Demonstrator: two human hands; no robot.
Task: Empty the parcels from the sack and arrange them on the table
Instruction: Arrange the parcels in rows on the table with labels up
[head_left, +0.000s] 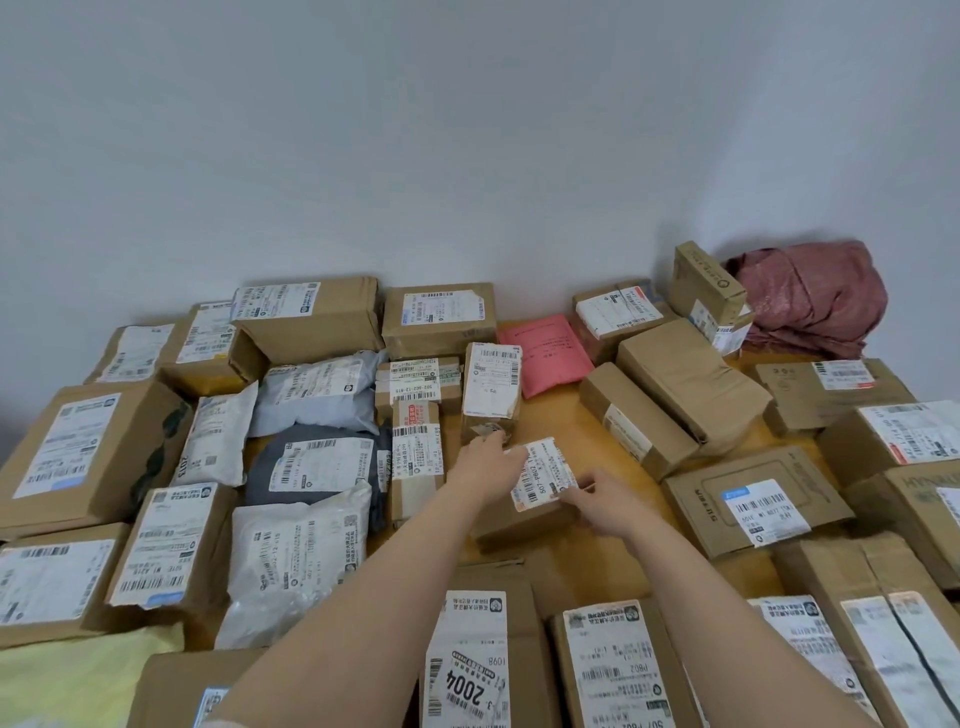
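Note:
A small brown cardboard parcel (540, 480) with a white shipping label lies on the wooden table (571, 410) near the middle. My left hand (488, 462) grips its far left corner. My right hand (602, 499) holds its near right edge. The pink woven sack (810, 296) lies crumpled at the back right corner, against the wall. Several other parcels cover the table around my hands: brown boxes, grey and white poly bags (317, 389), and a pink envelope (545, 353).
Boxes line the wall at the back (439, 317) and stack along the right side (691, 379). Large labelled boxes (478, 660) crowd the near edge under my forearms. A strip of bare wood shows around the held parcel and to its right.

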